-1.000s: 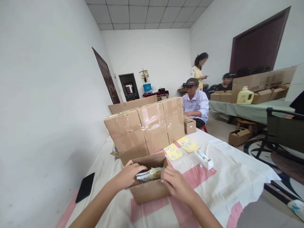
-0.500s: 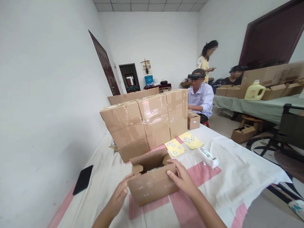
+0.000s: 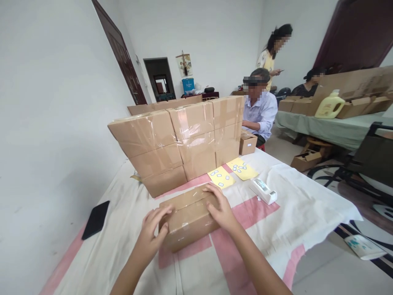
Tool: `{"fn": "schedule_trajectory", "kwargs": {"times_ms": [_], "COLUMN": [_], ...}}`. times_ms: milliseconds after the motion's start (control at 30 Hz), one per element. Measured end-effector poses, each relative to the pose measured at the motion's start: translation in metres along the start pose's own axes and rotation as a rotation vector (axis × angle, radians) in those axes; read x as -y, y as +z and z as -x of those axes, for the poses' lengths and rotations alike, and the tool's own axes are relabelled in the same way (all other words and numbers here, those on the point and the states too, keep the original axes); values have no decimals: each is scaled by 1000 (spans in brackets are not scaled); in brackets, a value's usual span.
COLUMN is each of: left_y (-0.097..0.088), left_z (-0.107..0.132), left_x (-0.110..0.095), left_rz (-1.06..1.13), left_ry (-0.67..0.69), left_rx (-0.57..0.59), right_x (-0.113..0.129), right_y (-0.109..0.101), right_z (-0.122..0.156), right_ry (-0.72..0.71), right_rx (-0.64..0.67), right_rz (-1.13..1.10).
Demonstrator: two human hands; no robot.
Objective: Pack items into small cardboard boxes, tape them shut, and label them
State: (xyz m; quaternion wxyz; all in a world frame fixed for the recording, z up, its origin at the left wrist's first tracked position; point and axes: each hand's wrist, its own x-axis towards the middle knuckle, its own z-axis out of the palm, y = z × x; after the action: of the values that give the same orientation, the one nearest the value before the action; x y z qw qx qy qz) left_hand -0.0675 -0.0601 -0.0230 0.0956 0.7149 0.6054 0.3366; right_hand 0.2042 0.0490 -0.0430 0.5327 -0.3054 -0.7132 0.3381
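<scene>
A brown cardboard box [image 3: 187, 223] sits on the cloth in front of me with its top flaps folded down, so its inside is hidden. My left hand [image 3: 153, 227] grips its left end, fingertips over the top edge and thumb at the front. At the opposite end, my right hand [image 3: 219, 207] is curved over the right top corner with fingers and thumb on the flap. Just beyond the box lie a yellow sheet [image 3: 221, 177] and another yellow sheet [image 3: 243, 169], both bearing small white labels. A white tape dispenser [image 3: 263, 191] rests to the right.
Stacked taped cartons [image 3: 178, 143] form a wall behind the box. A black phone [image 3: 95, 220] lies at the left. One small labelled carton [image 3: 248, 143] stands near a seated person [image 3: 260, 108]. Farther right, a yellow jug [image 3: 330, 105] and open cartons occupy another table.
The box's open top flaps have been folded down. Both hands have moved onto its top edges. My view has tilted downward slightly.
</scene>
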Motion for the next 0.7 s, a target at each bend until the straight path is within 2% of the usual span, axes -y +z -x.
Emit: {"fn": "schedule_trajectory", "kwargs": {"times_ms": [67,200,300,367,433,500,567,600,667,700], "left_y": [-2,5,13,16,18,18,19,20,23,24], "left_z": [2,-6,-15,-18,-18,-18,-20,-22,-31,-36], "left_x": [-12,-42,-51,-48,-42,-36,-31,-29,-25,-24], "left_rz": [-216,-545,-623,-613,-611,-615,-614,-616,-623,-625], "left_ry": [70,181,212,213,215,237,270,282,302,314], "left_rx": [52,-10,-27,-14,-17,-41,-70,-83,-101,-105], "right_x": [-3,-1,5,4,-4,-19,-36,-44,-54,-57], "right_y": [3,14,15,0,-36,-88,-148,-175,-218,-232], "right_z": [-2,-2,1,3,7,10,13,13,12,11], "right_ry": [-57,-116,-94,-58,-15,50,238,386,521,564], "right_rx": [-18,-83,-82,-1,2,-172,-351,-366,-323,-280], "right_rz": [38,63,59,35,75,286,577,697,751,761]}}
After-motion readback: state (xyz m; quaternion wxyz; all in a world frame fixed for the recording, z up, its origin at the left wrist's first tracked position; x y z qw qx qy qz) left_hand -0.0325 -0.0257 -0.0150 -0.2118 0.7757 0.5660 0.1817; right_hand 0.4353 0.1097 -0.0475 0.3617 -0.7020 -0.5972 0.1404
